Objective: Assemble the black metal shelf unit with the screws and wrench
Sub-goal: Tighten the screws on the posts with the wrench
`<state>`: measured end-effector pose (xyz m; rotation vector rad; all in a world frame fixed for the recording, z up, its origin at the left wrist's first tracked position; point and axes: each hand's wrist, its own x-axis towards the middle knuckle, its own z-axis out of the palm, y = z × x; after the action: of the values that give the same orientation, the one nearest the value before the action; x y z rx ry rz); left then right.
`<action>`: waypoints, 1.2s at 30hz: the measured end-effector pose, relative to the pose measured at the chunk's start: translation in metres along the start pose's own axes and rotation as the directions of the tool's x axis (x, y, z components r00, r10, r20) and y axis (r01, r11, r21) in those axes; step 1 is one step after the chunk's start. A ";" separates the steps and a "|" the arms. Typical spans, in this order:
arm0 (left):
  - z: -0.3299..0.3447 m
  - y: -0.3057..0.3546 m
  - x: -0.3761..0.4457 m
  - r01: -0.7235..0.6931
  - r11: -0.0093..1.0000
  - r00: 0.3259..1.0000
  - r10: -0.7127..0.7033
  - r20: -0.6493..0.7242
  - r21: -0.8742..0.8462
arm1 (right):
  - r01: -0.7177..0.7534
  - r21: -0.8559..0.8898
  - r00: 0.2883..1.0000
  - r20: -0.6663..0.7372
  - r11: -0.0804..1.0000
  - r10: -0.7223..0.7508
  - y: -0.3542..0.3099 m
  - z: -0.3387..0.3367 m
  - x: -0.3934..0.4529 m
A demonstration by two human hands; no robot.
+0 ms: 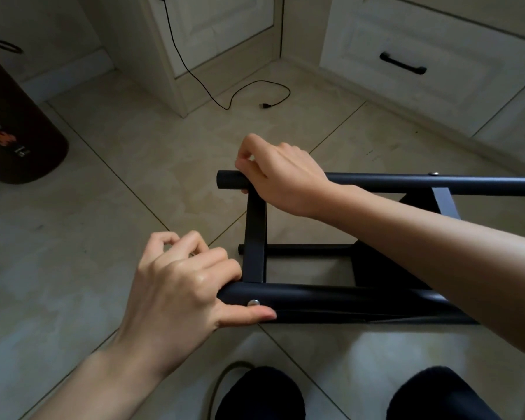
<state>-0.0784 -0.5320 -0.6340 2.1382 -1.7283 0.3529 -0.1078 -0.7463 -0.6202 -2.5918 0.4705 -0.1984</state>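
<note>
Black metal shelf unit (pixel 376 301): lies on its side on the tiled floor (pixel 103 183), centre to right edge of frame. Two round tubes run left to right, one mid-frame, one lower; a flat crossbar (pixel 255 237) joins them near their left ends.

Screw (pixel 253 302): silver head, seated in the lower tube near its left end. A second screw head (pixel 435 174) shows on the upper tube, right of frame.

Left hand (pixel 182 286): lower centre, wrapped around the left end of the lower tube, thumb lying along it just below the screw.

Right hand (pixel 282 174): centre frame, resting on the upper tube near its left end; thumb and forefinger pinched together, what they hold cannot be told.

Black cable (pixel 194 74): trails from the white cabinet (pixel 219 25), upper centre.

Dark cylindrical container (pixel 15 122): left edge.
</note>
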 end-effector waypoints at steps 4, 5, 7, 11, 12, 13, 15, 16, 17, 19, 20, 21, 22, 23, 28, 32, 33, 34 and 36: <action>0.002 0.002 -0.003 0.001 0.998 1.000 -0.001 -0.009 -0.057 | 0.007 -0.001 1.000 0.001 1.000 -0.007 -0.002 0.002 0.000; 0.002 0.002 -0.004 -0.002 0.998 1.000 0.001 -0.008 -0.070 | 0.008 -0.001 1.000 0.001 1.000 -0.008 -0.003 0.003 0.000; 0.002 0.003 -0.008 -0.007 0.996 1.000 0.006 -0.011 -0.087 | 0.012 0.003 1.000 0.004 1.000 -0.012 -0.004 0.005 -0.001; 0.000 0.004 -0.011 -0.003 0.997 1.000 0.005 0.014 -0.082 | 0.004 0.007 1.000 -0.010 1.000 -0.004 -0.007 0.007 -0.003; -0.002 0.004 -0.011 0.002 0.998 0.999 0.000 0.038 -0.063 | 0.002 0.007 1.000 -0.010 1.000 -0.002 -0.008 0.008 -0.003; -0.004 0.005 -0.011 0.011 0.999 0.998 -0.008 0.065 -0.046 | 0.002 0.005 1.000 -0.009 1.000 -0.002 -0.008 0.008 -0.004; -0.009 0.006 -0.009 0.048 0.999 0.991 -0.045 0.123 -0.022 | 0.009 -0.004 1.000 -0.010 1.000 -0.009 -0.010 0.009 -0.006; -0.011 0.008 -0.008 0.073 0.997 0.985 -0.070 0.157 -0.013 | 0.013 -0.003 1.000 -0.016 1.000 -0.013 -0.011 0.010 -0.007; -0.012 0.009 -0.008 0.100 0.995 0.976 -0.097 0.195 -0.006 | 0.019 -0.001 0.999 -0.026 1.000 -0.019 -0.012 0.011 -0.008; -0.015 0.009 -0.008 0.163 0.987 0.944 -0.154 0.291 -0.006 | 0.025 0.009 0.999 -0.043 1.000 -0.024 -0.012 0.012 -0.008; -0.016 0.010 -0.007 0.188 0.982 0.919 -0.171 0.354 -0.014 | 0.022 0.016 0.999 -0.046 1.000 -0.021 -0.012 0.012 -0.009; -0.017 0.009 -0.006 0.200 0.980 0.897 -0.174 0.406 -0.022 | 0.013 0.024 0.999 -0.045 1.000 -0.012 -0.012 0.012 -0.009; -0.017 0.008 -0.006 0.196 0.980 0.884 -0.164 0.439 -0.028 | 0.000 0.036 0.999 -0.040 0.999 0.002 -0.012 0.011 -0.009; -0.017 0.007 -0.005 0.186 0.982 0.875 -0.150 0.461 -0.034 | -0.017 0.049 0.999 -0.031 0.999 0.019 -0.012 0.011 -0.008; -0.016 0.006 -0.003 0.124 0.991 0.861 -0.083 0.501 -0.049 | -0.076 0.132 0.997 0.024 0.988 0.074 -0.014 0.004 -0.005; -0.016 0.007 -0.005 0.088 0.995 0.869 -0.052 0.492 -0.049 | -0.120 0.264 0.990 0.108 0.957 0.094 -0.014 -0.003 -0.005; -0.016 0.007 -0.005 0.080 0.996 0.876 -0.047 0.480 -0.048 | -0.130 0.305 0.989 0.114 0.943 0.100 -0.013 -0.006 -0.005; -0.016 0.007 -0.004 0.073 0.996 0.882 -0.041 0.470 -0.049 | -0.133 0.335 0.989 0.108 0.933 0.102 -0.013 -0.009 -0.005; -0.016 0.007 -0.003 0.066 0.997 0.889 -0.037 0.456 -0.048 | -0.101 0.309 0.994 0.076 0.946 0.081 -0.011 -0.014 -0.007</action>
<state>-0.0851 -0.5235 -0.6201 2.3471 -1.8811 -0.2405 -0.1142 -0.7416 -0.6030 -2.2543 0.4925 -0.1470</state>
